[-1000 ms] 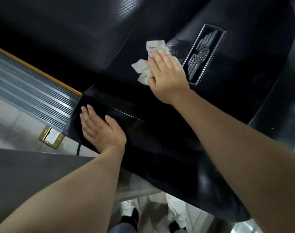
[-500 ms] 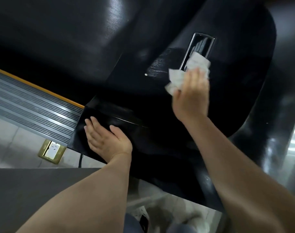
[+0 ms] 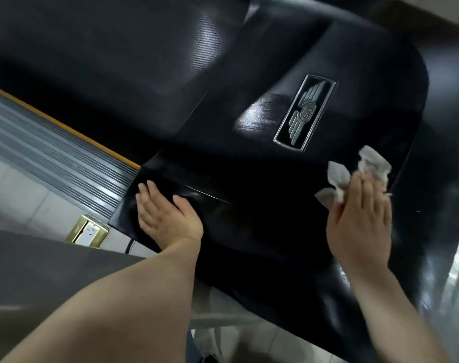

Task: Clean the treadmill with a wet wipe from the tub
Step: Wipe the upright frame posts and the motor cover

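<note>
The treadmill's glossy black motor cover (image 3: 249,179) fills the middle of the view, with a winged metal emblem (image 3: 304,112) set in it. A wet streak shines just left of the emblem. My right hand (image 3: 359,221) presses a crumpled white wet wipe (image 3: 354,174) against the cover, below and right of the emblem. My left hand (image 3: 162,213) lies flat with fingers spread on the cover's lower left corner, holding nothing. The tub is out of view.
The black running belt (image 3: 105,61) lies at upper left, edged by a ribbed grey side rail (image 3: 52,163) with a yellow stripe. A brass floor socket (image 3: 88,231) sits in the pale tiled floor, with a cable beside it. A grey surface (image 3: 39,271) is at lower left.
My right hand has swept the wipe from left of the emblem, across it, down to the cover's right side. The left hand stays planted on the corner.
</note>
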